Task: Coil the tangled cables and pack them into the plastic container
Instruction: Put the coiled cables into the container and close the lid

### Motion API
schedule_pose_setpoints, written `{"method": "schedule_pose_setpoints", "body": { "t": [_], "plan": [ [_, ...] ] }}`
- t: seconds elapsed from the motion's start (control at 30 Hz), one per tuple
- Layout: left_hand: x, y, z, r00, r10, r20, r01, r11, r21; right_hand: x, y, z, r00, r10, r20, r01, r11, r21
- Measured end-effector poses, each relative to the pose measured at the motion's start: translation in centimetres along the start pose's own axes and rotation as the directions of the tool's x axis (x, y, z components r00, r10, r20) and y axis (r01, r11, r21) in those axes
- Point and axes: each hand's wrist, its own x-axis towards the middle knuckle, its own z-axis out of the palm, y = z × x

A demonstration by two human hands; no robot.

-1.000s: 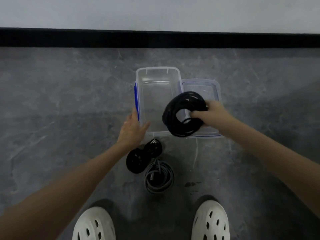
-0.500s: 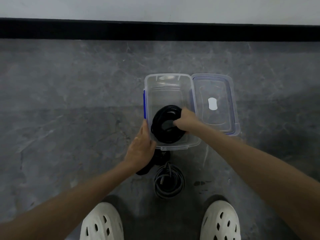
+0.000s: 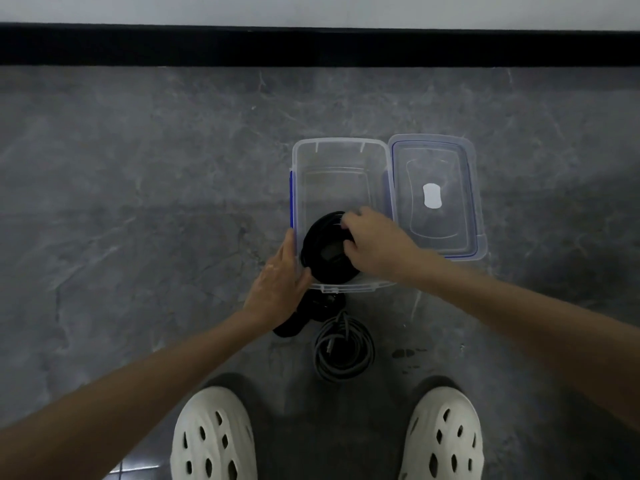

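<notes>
**Black cable coil sits in the near end of the container, right hand on it**

A clear plastic container stands open on the grey stone floor, with a blue clip on its left wall. Its lid lies flat just beside it on the right, touching it along the long side, and has a small white patch at its middle.

A coiled black cable lies inside the container at the end nearest the person; the far half of the box shows only its clear bottom. The right hand reaches in from the right, its fingers curled over the coil's right side and grasping it. The left hand is not clenched: its fingers lie straight along the outside of the container's left wall at the near corner, the thumb at the near rim.

On the floor just in front of the container lies a second black cable bundle, partly hidden under the left wrist. Touching it on the near side is a grey coiled cable. Two white perforated shoes stand at the bottom edge, and a black strip runs along the base of the wall beyond
</notes>
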Motion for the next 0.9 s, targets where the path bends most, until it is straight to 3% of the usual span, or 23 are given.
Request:
{"method": "schedule_pose_setpoints", "body": {
  "t": [0.1, 0.2, 0.27, 0.37, 0.43, 0.67, 0.83, 0.9],
  "plan": [
    [0.0, 0.3, -0.1, 1.000, -0.007, 0.004, 0.007, 1.000, 0.002, -3.8, -0.7, 1.2, 0.986, -0.168, -0.015, 0.168, 0.983, 0.074],
    [0.0, 0.4, -0.2, 1.000, -0.014, -0.010, 0.014, 1.000, 0.018, -6.1, 0.3, 4.8, 0.974, -0.064, 0.216, 0.067, 0.998, -0.008],
    [0.0, 0.5, -0.2, 0.999, 0.001, -0.033, 0.000, 1.000, 0.025, -6.2, 1.6, 6.8, 0.927, 0.042, 0.372, -0.014, 0.997, -0.078],
    [0.0, 0.4, -0.2, 0.999, 0.012, -0.041, -0.009, 0.998, 0.064, -5.1, 2.5, 9.0, 0.848, 0.058, 0.527, -0.112, 0.991, 0.070],
    [0.0, 0.5, -0.1, 0.999, 0.011, -0.037, -0.007, 0.995, 0.101, -4.6, 2.6, 10.1, 0.850, 0.048, 0.525, -0.162, 0.972, 0.173],
    [0.0, 0.4, -0.2, 0.999, 0.031, -0.008, -0.028, 0.977, 0.210, -5.1, 2.3, 9.5, 0.869, 0.025, 0.495, -0.136, 0.973, 0.188],
    [0.1, -0.1, -0.5, 0.995, 0.097, -0.013, -0.086, 0.933, 0.349, -6.4, 2.6, 2.8, 0.912, -0.023, 0.409, -0.014, 0.996, 0.088],
    [0.3, -0.4, -0.9, 0.989, 0.146, -0.014, -0.127, 0.903, 0.410, -6.0, 2.8, -1.5, 0.923, -0.018, 0.384, -0.030, 0.993, 0.118]
  ]
}}
